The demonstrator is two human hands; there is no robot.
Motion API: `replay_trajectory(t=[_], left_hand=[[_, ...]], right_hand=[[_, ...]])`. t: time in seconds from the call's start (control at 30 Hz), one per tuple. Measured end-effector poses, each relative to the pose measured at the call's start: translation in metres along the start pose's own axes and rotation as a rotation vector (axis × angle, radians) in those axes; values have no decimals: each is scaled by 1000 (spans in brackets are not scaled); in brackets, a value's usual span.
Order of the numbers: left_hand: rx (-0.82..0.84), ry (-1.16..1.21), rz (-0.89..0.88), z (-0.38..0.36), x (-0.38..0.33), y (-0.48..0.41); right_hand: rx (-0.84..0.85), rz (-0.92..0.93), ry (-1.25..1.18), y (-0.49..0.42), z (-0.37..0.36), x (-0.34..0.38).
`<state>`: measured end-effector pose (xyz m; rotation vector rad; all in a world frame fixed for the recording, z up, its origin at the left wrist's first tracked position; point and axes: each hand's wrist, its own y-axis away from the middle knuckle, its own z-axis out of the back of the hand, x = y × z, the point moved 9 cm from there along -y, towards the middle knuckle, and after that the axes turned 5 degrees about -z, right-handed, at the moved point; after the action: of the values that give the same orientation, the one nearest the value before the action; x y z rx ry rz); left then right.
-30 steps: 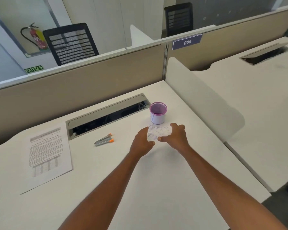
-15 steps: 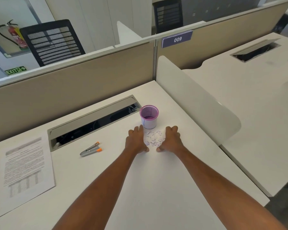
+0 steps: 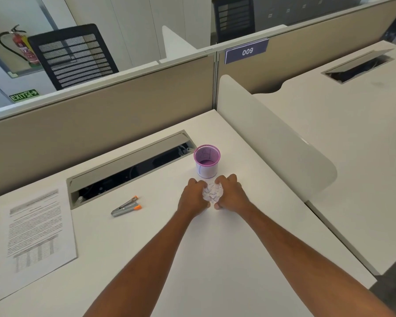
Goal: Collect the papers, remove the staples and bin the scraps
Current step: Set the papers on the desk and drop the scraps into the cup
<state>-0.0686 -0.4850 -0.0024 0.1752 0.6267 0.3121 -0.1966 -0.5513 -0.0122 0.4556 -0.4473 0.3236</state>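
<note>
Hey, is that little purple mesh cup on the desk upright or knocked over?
Upright. The purple mesh cup stands on its base on the white desk, rim facing up, just beyond the paper scraps.

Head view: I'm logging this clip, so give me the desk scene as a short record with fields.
left hand: cupped against the scraps
right hand: cupped against the scraps from the other side
paper scraps: small pile gathered between both hands on the desk
purple mesh cup: upright, just beyond the hands
staple remover: lying left of the hands
printed sheet: flat at desk's left edge
</note>
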Motion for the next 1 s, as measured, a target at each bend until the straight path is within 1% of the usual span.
replay_trajectory(t=[0.13,0.27,0.4,0.53,0.6,0.7,0.9,1.0], left_hand=[[-92,188,82,-3,6,14],[-167,414,136,-5,17,27],[-170,686,233,-10,23,45],[-154,914,307,-19,28,57],[-167,1002,318,-19,27,60],[-181,1076,300,-9,19,60],[-200,1201,200,41,-14,44],[-215,1290,227,66,-28,33]], right_hand=[[-52,30,-36,11,-5,3],[-123,32,-146,23,-10,7],[-161,-10,-323,34,-14,4],[-119,-79,-514,45,-14,1],[-80,-118,-624,50,-12,1],[-47,-142,-723,51,-1,4],[-59,-106,-931,33,41,26],[-65,-98,-1004,22,64,41]])
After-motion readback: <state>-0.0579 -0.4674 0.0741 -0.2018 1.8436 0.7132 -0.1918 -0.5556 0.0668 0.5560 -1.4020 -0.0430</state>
